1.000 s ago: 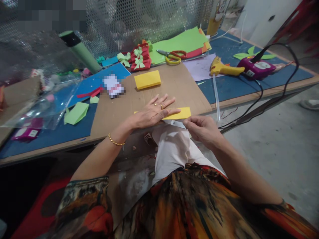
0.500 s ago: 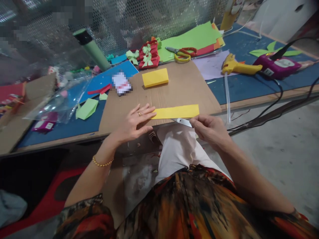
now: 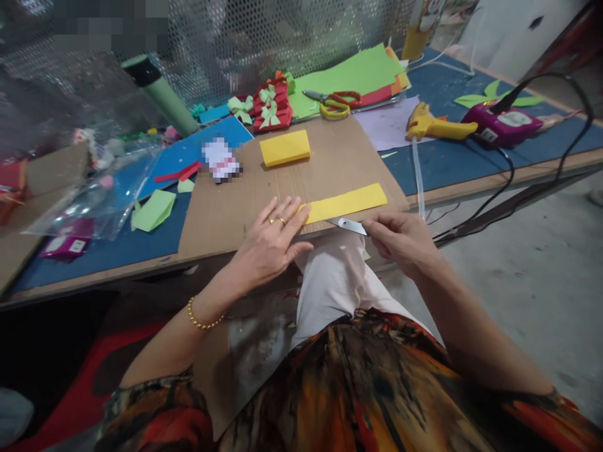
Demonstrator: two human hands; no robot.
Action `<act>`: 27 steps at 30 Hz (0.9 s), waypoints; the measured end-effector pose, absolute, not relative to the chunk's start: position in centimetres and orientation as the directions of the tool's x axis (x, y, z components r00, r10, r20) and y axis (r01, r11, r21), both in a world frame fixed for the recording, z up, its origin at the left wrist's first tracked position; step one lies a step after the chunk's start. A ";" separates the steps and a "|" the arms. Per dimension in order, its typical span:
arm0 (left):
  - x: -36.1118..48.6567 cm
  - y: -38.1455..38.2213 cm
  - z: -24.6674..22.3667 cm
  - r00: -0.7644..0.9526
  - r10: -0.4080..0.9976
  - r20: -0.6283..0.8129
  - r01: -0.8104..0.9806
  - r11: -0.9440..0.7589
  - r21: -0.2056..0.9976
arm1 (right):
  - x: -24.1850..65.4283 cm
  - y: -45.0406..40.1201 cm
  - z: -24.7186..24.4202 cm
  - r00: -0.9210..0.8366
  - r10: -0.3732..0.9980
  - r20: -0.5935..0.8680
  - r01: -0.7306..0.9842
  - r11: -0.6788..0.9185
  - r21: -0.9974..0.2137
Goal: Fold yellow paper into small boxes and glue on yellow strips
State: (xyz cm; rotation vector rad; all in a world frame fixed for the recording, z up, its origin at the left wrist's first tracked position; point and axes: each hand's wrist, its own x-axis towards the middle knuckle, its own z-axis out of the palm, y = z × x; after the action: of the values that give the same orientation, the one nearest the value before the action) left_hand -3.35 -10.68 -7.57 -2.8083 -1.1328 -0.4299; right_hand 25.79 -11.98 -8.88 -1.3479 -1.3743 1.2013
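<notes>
A flat yellow paper strip (image 3: 347, 202) lies tilted near the front edge of a cardboard sheet (image 3: 226, 207). My left hand (image 3: 273, 242) rests palm down with its fingers spread, fingertips on the strip's left end. Pinched between the fingers of my right hand (image 3: 396, 238) is a small metal blade (image 3: 349, 226), its tip pointing left, just below the strip. Farther back on the cardboard sits a folded yellow paper piece (image 3: 285, 149), touched by neither hand.
Scissors (image 3: 335, 105) lie on green sheets (image 3: 348, 75) at the back. A yellow glue gun (image 3: 438, 125) and purple device (image 3: 502, 125) with cables stand right. A green bottle (image 3: 164, 97), plastic bag and green paper scraps (image 3: 154, 210) are left.
The strip has tilted, its right end now higher. My left hand has shifted right with its fingertips on the strip. The blade stays in my right hand, and the camera view has shifted slightly.
</notes>
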 end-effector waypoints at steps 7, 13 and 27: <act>-3.7 -4.3 -5.1 0.779 0.627 -0.002 0.605 -0.751 0.262 | 25.8 -11.9 -8.9 -0.059 0.998 -0.036 0.186 -0.025 -0.982; -3.7 -4.2 -4.6 0.760 0.639 -0.117 0.644 -0.716 0.270 | 26.0 -11.8 -8.9 -0.083 0.996 -0.015 0.225 0.005 -0.974; -3.8 -4.1 -4.7 0.757 0.637 -0.146 0.647 -0.698 0.308 | 25.5 -11.7 -8.8 -0.110 0.994 -0.013 0.222 0.012 -0.975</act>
State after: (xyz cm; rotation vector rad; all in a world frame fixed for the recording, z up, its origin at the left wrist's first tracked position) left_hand -3.77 -4.06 -4.73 -3.2620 -1.2337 0.0495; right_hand 25.47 -11.70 -8.76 -1.3194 -1.4577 1.1772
